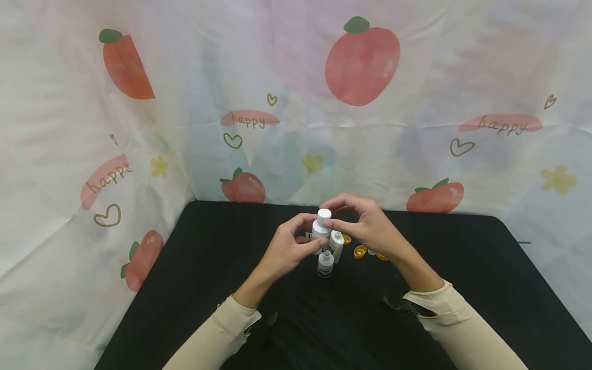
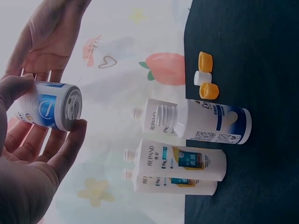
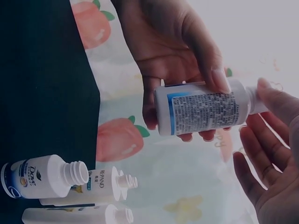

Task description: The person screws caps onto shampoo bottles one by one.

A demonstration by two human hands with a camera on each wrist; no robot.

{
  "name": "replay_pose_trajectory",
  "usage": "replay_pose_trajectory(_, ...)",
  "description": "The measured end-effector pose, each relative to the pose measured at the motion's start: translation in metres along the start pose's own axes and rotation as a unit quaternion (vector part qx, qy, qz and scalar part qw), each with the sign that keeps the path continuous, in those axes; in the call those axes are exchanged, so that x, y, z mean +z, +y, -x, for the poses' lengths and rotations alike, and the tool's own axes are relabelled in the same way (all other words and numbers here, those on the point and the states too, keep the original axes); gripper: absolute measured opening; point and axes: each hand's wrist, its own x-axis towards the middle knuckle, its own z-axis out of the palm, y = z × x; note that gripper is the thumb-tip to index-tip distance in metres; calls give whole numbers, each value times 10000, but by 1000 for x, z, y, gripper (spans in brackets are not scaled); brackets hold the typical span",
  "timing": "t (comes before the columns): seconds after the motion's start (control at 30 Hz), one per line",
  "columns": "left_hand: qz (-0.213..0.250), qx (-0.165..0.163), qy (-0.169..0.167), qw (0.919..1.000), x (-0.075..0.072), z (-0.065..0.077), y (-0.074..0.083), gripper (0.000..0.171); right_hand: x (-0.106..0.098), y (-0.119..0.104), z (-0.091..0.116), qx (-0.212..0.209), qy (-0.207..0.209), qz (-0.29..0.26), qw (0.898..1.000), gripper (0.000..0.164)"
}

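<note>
A small white bottle (image 3: 205,112) with a blue-edged label is held above the table by my left hand (image 1: 288,252), thumb on one side and fingers on the other. At its top, the thumb and fingers of my right hand (image 1: 372,223) pinch the white cap (image 1: 324,214). Below the hands stands an uncapped Dove bottle (image 2: 212,122) with a bare threaded neck. Several uncapped white REPAND bottles (image 2: 182,160) stand beside it, partly overlapping one another.
Right of the bottles, orange-yellow caps (image 1: 359,252) and a small white cap (image 2: 202,78) lie on the black table (image 1: 462,288). A printed curtain (image 1: 296,77) hangs behind and to the left of the table.
</note>
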Motion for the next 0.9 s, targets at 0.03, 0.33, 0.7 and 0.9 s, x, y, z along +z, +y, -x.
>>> replay_pose_trajectory(0.03, 22, -7, -1, 10000, 0, 0, 0, 44, 1, 0, 0, 79, 27, -49, 10000, 29)
replay_pose_trajectory(0.33, 47, 61, -41, 10000, 1, 0, -1, 43, 2, 1, 2, 2, -62, -126, 9999, 37)
replay_pose_trajectory(0.7, -146, 31, 32, 9999, -2, 0, -1, 45, -3, 5, 4, -359, -166, -1, 9992, 40)
replay_pose_trajectory(0.9, -116, 12, 40, 9999, -2, 0, -1, 47, -5, 2, 3, -246, -170, 143, 9994, 38)
